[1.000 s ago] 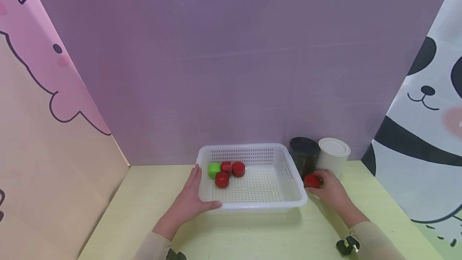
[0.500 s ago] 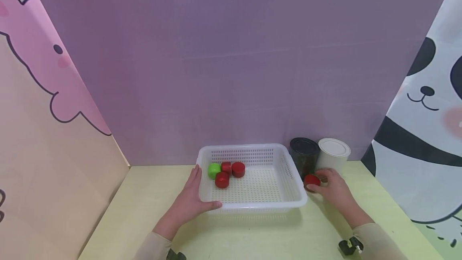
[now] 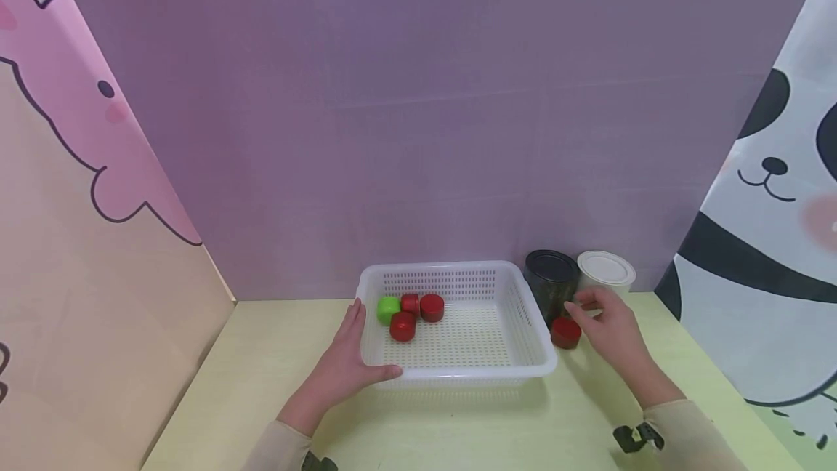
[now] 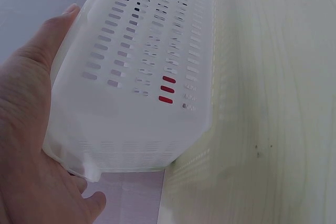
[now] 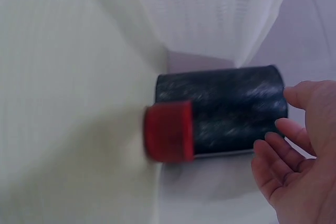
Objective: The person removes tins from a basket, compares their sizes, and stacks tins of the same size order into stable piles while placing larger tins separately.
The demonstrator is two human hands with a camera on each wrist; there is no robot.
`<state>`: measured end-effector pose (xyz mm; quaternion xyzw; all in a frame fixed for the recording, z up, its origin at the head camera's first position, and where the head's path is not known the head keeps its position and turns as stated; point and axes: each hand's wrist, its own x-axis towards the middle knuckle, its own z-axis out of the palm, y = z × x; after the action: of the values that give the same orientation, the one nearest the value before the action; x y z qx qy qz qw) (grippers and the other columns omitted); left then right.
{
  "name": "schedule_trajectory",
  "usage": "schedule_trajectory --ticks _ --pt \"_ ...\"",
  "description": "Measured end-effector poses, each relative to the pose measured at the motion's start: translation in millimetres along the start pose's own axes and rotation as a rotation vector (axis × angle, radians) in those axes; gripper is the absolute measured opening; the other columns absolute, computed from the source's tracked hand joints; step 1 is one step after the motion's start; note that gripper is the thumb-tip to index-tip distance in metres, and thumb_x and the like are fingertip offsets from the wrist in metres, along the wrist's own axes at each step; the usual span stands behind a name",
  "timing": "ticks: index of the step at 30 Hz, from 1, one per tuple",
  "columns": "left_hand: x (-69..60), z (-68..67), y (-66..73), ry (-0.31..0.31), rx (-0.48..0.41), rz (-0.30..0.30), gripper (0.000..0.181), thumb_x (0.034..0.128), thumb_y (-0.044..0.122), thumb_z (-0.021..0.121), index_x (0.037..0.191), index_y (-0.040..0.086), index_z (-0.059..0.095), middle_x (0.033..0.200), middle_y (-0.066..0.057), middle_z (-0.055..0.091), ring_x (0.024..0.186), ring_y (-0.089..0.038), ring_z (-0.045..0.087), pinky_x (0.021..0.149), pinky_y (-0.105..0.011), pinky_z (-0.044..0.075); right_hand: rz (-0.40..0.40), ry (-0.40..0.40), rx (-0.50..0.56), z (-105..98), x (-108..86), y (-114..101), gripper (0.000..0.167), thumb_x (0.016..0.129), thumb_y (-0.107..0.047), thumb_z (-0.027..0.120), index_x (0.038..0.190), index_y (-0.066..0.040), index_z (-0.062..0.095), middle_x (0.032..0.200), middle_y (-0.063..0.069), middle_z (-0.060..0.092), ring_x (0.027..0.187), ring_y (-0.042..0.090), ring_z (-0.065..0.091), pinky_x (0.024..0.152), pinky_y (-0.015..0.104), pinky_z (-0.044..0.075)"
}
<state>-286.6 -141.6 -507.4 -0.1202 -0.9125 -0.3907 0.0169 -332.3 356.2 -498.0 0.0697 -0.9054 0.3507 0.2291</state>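
A white perforated plastic basket point(image 3: 458, 371) stands mid-table with three short red cylinders point(image 3: 431, 307) and a green one point(image 3: 388, 309) near its left end. My left hand point(image 3: 343, 362) holds the basket's near left corner, thumb along the front rim, fingers against the left side. Right of the basket, another short red cylinder point(image 3: 565, 333) rests on the table in front of a black lidded can point(image 5: 231, 108). My right hand point(image 3: 611, 325) hovers above and right of that cylinder, apart from it, fingers loosely bent with nothing between them.
A white lidded can point(image 3: 605, 268) stands beside the black one at the back right, partly hidden by my right hand. Behind them rises a purple backdrop point(image 3: 418, 129). Pale wood tabletop point(image 3: 445, 427) lies in front of the basket.
My right hand has let go of the red cylinder by the black can and lifted up and back from it. The cylinder now rests on the table. My left hand and the basket have stayed put.
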Motion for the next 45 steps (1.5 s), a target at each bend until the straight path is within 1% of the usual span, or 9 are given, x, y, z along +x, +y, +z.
schedule_trajectory --ticks 2,8,12,20,25,27,32,41,45 --pt "0.0 0.3 -0.2 0.001 -0.004 0.001 0.140 0.0802 0.056 0.097 0.177 0.004 0.011 0.186 -0.010 0.003 0.170 -0.038 0.013 0.129 -0.062 0.032 -0.017 0.010 0.007 -0.7 1.8 -6.9 0.026 0.106 -0.024 0.077 0.119 -0.001 0.073 0.116 0.017 0.073 0.106 0.037 0.071 0.075 0.016 0.054" --pt "-0.4 0.0 1.1 -0.001 -0.018 -0.002 0.139 0.0799 0.055 0.098 0.177 0.004 0.012 0.186 -0.010 0.003 0.170 -0.037 0.012 0.129 -0.063 0.031 -0.092 0.043 0.044 1.5 8.9 -32.2 0.018 0.103 -0.016 0.081 0.112 -0.002 0.075 0.109 0.013 0.072 0.098 0.028 0.070 0.074 0.012 0.053" --pt "-0.2 0.1 1.4 -0.001 -0.018 -0.004 0.139 0.0799 0.055 0.098 0.177 0.004 0.012 0.186 -0.010 0.003 0.170 -0.037 0.011 0.129 -0.062 0.031 -0.110 0.016 0.062 4.4 13.7 -48.7 0.017 0.102 -0.014 0.082 0.112 -0.002 0.075 0.110 0.012 0.073 0.094 0.024 0.069 0.075 0.013 0.054" --pt "0.0 -1.4 2.6 0.005 -0.018 -0.005 0.140 0.0794 0.055 0.098 0.177 0.005 0.011 0.186 -0.010 0.002 0.170 -0.037 0.011 0.130 -0.062 0.030 -0.085 -0.136 0.105 10.7 25.3 -82.2 0.023 0.105 -0.018 0.079 0.120 -0.001 0.073 0.116 0.015 0.072 0.098 0.028 0.072 0.082 0.025 0.059" --pt "0.6 -0.3 1.0 0.006 -0.011 -0.004 0.141 0.0790 0.056 0.098 0.177 0.005 0.011 0.186 -0.010 0.003 0.170 -0.037 0.012 0.129 -0.062 0.031 -0.087 -0.233 0.104 16.8 32.0 -102.8 0.027 0.105 -0.020 0.079 0.123 -0.001 0.072 0.119 0.015 0.071 0.104 0.030 0.071 0.090 0.041 0.060" --pt "0.6 0.1 0.4 0.006 -0.009 -0.004 0.141 0.0785 0.057 0.098 0.177 0.005 0.011 0.186 -0.010 0.003 0.170 -0.037 0.012 0.129 -0.062 0.031 -0.106 -0.264 0.105 20.3 35.6 -108.5 0.026 0.104 -0.019 0.079 0.122 -0.001 0.072 0.119 0.014 0.071 0.107 0.031 0.071 0.091 0.044 0.060" --pt "0.0 -0.3 0.8 0.010 -0.012 -0.001 0.141 0.0785 0.057 0.098 0.177 0.005 0.012 0.186 -0.010 0.003 0.170 -0.037 0.012 0.129 -0.063 0.031 -0.161 -0.331 0.109 28.5 44.7 -121.7 0.023 0.104 -0.016 0.080 0.121 -0.004 0.072 0.120 0.014 0.071 0.110 0.030 0.071 0.092 0.044 0.060" --pt "0.9 0.8 -2.7 0.010 -0.008 0.000 0.141 0.0794 0.057 0.098 0.177 0.005 0.011 0.186 -0.010 0.003 0.170 -0.038 0.012 0.129 -0.063 0.032 -0.225 -0.491 0.068 45.4 60.3 -152.6 0.023 0.105 -0.022 0.078 0.122 -0.007 0.074 0.121 0.011 0.074 0.109 0.026 0.070 0.094 0.048 0.060" --pt "1.2 1.2 -2.5 0.006 -0.005 -0.001 0.141 0.0788 0.058 0.098 0.178 0.006 0.011 0.186 -0.009 0.003 0.170 -0.038 0.014 0.128 -0.063 0.033 -0.228 -0.547 0.061 54.3 65.2 -162.3 0.025 0.104 -0.022 0.079 0.124 -0.008 0.074 0.121 0.007 0.074 0.109 0.024 0.070 0.095 0.047 0.062"
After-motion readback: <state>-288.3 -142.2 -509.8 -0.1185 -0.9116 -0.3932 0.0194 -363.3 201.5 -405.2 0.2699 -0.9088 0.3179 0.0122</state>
